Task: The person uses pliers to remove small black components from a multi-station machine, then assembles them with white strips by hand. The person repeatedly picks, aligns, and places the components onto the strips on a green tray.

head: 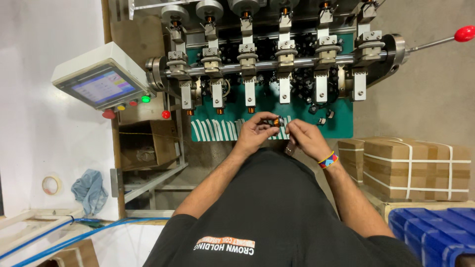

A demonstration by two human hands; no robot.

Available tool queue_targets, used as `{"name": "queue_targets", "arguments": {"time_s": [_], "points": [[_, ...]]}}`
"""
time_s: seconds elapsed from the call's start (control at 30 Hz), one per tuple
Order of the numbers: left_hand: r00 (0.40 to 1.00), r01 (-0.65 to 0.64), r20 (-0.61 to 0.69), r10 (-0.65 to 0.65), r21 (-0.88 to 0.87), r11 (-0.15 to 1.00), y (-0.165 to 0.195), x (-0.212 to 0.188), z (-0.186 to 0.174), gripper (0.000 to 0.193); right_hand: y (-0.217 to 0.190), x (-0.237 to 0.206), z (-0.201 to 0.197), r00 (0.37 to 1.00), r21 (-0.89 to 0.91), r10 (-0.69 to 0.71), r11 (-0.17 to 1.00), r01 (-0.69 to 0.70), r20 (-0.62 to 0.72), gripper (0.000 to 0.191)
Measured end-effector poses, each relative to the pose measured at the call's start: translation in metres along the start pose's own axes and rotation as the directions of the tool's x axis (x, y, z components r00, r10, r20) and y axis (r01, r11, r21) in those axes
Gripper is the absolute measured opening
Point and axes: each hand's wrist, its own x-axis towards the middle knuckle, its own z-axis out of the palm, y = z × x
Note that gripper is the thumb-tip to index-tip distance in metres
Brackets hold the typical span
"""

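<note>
a factory floor or industrial workshop: at twelve o'clock stands a multi-spindle winding machine with a red-knobbed lever; at ten o'clock its control panel with a screen and coloured buttons; at three o'clock strapped cardboard cartons, at five o'clock blue plastic bins.

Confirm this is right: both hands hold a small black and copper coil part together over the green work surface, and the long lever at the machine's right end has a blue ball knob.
Not quite. The head view shows the ball knob on the lever is red, not blue. The rest stands: the left hand and right hand hold the small black and copper coil part over the green work surface.
</note>
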Motion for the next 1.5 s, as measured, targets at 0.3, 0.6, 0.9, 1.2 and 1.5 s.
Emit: {"name": "queue_targets", "arguments": {"time_s": [0.3,0.6,0.9,1.2,1.5], "points": [[0.974,0.055,-0.193,-0.122,-0.316,0.947,-0.041,0.009,0.042,0.035,0.049,0.000,0.013,0.958,0.078,0.057,0.994,-0.082,0.282,0.037],[0.892,0.024,-0.449,0.048,0.153,0.988,-0.042,-0.017,0.028,0.032,0.128,0.064,-0.053,0.997,-0.652,0.030,0.755,-0.065,-0.064,0.051],[0.919,0.158,-0.394,-0.017,0.328,0.931,-0.029,-0.036,0.023,0.034,0.121,0.089,-0.035,0.976,-0.676,-0.163,0.736,0.025,-0.142,0.022],[0.959,-0.055,-0.126,0.252,0.795,0.605,0.005,-0.039,-0.009,0.057,0.052,0.018,0.020,0.990,-0.382,-0.129,0.914,0.138,0.048,0.018],[0.965,-0.253,0.187,0.182,0.842,0.476,0.034,-0.033,-0.015,0.063,-0.025,0.003,0.049,0.954,-0.440,-0.298,0.860,0.259,-0.019,0.029]]}}
